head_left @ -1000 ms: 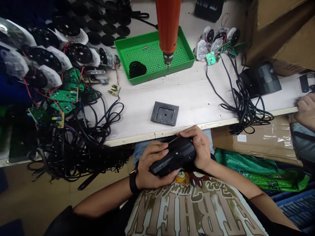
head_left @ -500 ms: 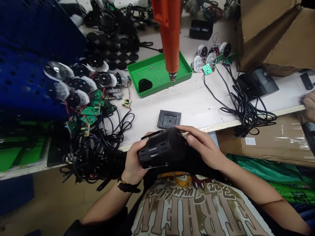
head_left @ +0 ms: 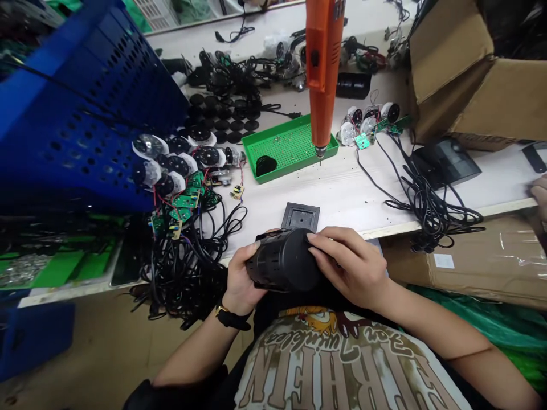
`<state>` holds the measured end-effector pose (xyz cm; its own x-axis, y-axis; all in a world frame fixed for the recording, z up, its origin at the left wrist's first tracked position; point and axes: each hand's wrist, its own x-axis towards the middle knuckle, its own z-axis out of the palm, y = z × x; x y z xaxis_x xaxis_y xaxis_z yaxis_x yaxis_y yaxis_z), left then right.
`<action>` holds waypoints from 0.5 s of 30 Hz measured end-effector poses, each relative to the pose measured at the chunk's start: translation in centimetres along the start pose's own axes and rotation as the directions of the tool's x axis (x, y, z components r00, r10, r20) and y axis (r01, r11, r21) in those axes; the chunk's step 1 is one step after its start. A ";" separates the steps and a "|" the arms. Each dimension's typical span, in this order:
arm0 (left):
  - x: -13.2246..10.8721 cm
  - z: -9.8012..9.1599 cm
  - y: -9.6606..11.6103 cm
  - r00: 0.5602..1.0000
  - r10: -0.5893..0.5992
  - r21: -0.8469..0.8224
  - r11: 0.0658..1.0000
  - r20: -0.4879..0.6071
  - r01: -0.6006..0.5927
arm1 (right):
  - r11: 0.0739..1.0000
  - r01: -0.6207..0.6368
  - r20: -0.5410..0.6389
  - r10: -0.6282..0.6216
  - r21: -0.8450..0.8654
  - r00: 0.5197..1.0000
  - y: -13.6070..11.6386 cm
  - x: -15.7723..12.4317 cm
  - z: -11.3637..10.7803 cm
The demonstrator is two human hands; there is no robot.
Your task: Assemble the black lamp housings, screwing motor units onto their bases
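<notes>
Both hands hold a black slotted cylindrical plastic housing [head_left: 284,261] in front of my chest, just over the bench's front edge. My left hand [head_left: 243,273], with a black wristwatch on its wrist, cups the housing's lower left side. My right hand [head_left: 346,266] lies over its right end, fingers spread across the top. A dark square plastic base plate [head_left: 300,216] sits on the bench directly beyond the housing, its near edge partly hidden. Above a green perforated tray [head_left: 288,149] hangs an orange electric screwdriver [head_left: 322,74].
A blue perforated crate [head_left: 85,125] looms at the left. Green circuit boards [head_left: 183,205] and tangled black cables [head_left: 183,273] lie at the bench's left, more cables [head_left: 436,210] at right. Cardboard boxes [head_left: 453,74] stand at right, where a co-worker's hand [head_left: 541,196] shows.
The housing has rolled from lying lengthwise to showing its slotted end, and my right hand has shifted onto its top. The view has tilted up, showing more of the bench.
</notes>
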<state>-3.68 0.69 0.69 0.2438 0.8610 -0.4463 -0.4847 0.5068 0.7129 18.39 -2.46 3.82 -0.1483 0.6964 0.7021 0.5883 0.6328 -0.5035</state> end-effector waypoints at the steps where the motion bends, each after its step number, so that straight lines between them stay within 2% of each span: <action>1: -0.1 0.2 0.1 1.000 0.011 0.012 1.000 0.019 -0.011 | 0.998 0.037 0.001 -0.037 -0.056 0.999 0.0 0.1 0.0; 4: -0.5 0.5 0.2 0.992 0.114 0.071 0.990 0.060 -0.119 | 0.991 0.035 0.015 -0.034 -0.127 0.999 -0.1 0.3 0.1; 7: -1.0 0.4 0.2 0.942 0.318 0.159 0.930 0.102 -0.331 | 0.996 -0.091 0.051 0.093 -0.025 0.994 -0.1 0.5 -0.1; 10: -1.6 0.2 0.4 0.827 0.516 0.306 0.768 0.223 -0.562 | 0.950 -0.272 0.160 0.248 0.151 0.956 0.2 0.8 -0.7; 12: -1.9 0.2 0.6 0.747 0.585 0.385 0.641 0.316 -0.665 | 0.916 -0.344 0.228 0.297 0.208 0.927 0.6 0.9 -1.3; 13: -2.0 0.3 0.6 0.732 0.592 0.403 0.612 0.338 -0.681 | 0.909 -0.355 0.243 0.302 0.218 0.922 0.8 0.8 -1.5; 14: -2.0 0.4 0.6 0.743 0.581 0.404 0.624 0.333 -0.669 | 0.908 -0.354 0.247 0.299 0.224 0.922 1.0 0.7 -1.7; 15: -1.9 0.6 0.6 0.777 0.550 0.388 0.674 0.305 -0.629 | 0.911 -0.344 0.243 0.289 0.230 0.926 1.1 0.6 -1.9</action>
<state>-3.94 -0.62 2.33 0.1789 0.9610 0.2107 -0.1543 -0.1841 0.9707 20.42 -1.98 4.64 -0.1607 0.9098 0.3826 0.4042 0.4143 -0.8154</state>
